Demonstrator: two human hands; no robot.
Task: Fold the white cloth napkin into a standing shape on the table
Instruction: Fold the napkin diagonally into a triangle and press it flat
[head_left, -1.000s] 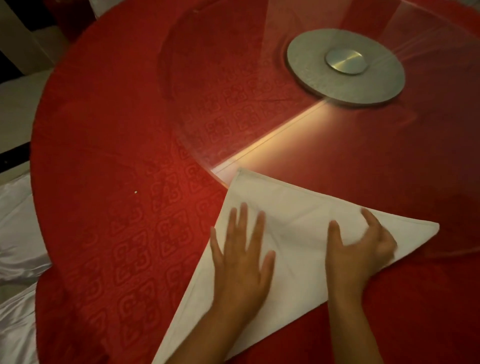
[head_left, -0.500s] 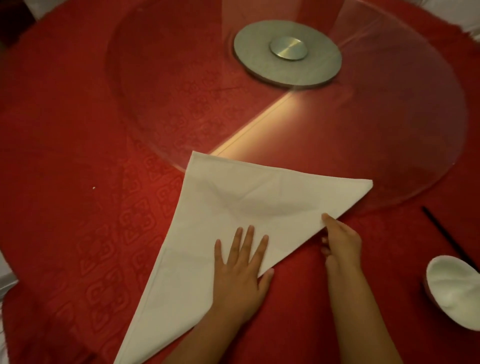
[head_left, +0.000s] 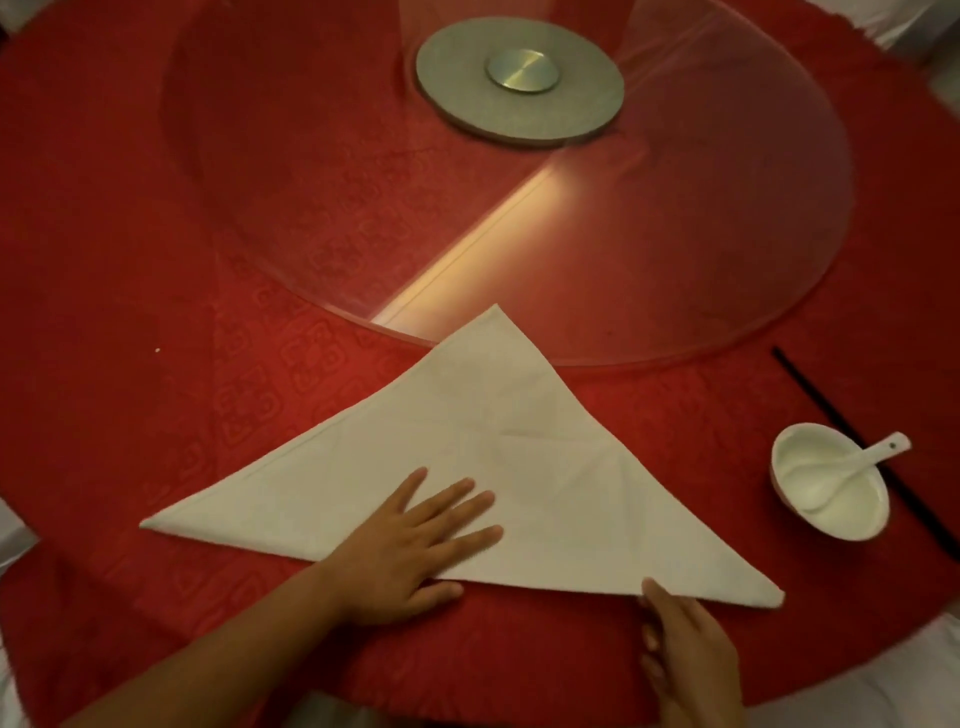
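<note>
Our napkin (head_left: 498, 467) lies flat, a triangle on the bench (head_left: 130, 260).

Its peak touches the glass turntable (head_left: 675, 234). Our left hand (head_left: 415, 540) presses flat, fingers spread; the right hand (head_left: 685, 660), loosely open, touches its near edge.

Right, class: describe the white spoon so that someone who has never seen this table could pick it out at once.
Start at the round table under the red tablecloth and go to its right side, beyond the folded white napkin. There a small white bowl stands beside a thin black stick. The spoon lies inside that bowl, its short handle poking over the rim; nothing else rests in a dish.
</note>
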